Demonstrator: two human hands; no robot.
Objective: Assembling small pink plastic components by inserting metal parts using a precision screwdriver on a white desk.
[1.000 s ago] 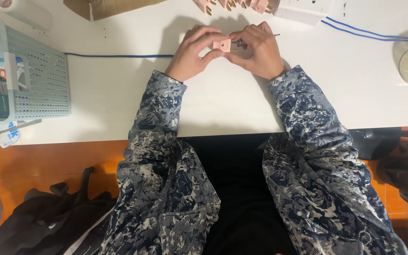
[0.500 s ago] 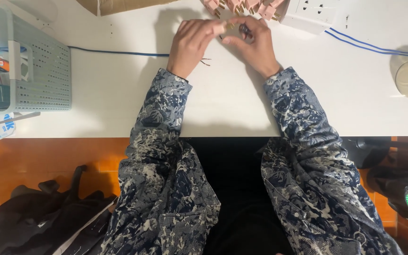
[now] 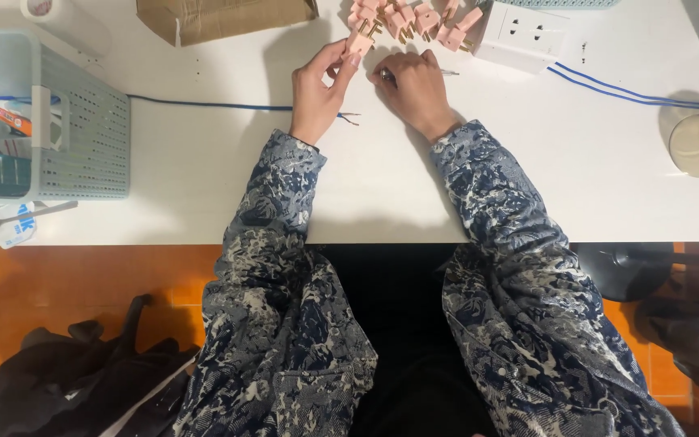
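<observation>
White table (image 3: 204,186) over orange floor tiles (image 3: 82,283), with a perforated pale basket (image 3: 82,121) at the left edge, a cardboard box (image 3: 220,16) and white power strip (image 3: 519,32) along the far side. Left hand (image 3: 317,93) pinching a pink plug (image 3: 359,42) by fingertips just beside a heap of pink plugs (image 3: 414,18); right hand (image 3: 414,89) curled shut around a thin metal tool (image 3: 446,73). Blue wire (image 3: 204,105) lying across the table, bare end beside the left wrist

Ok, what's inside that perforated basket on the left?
Inside the perforated basket an orange-handled tool and some blue cable show above the rim. Whatever lies lower is hidden by the basket's walls and the frame edge.
</observation>
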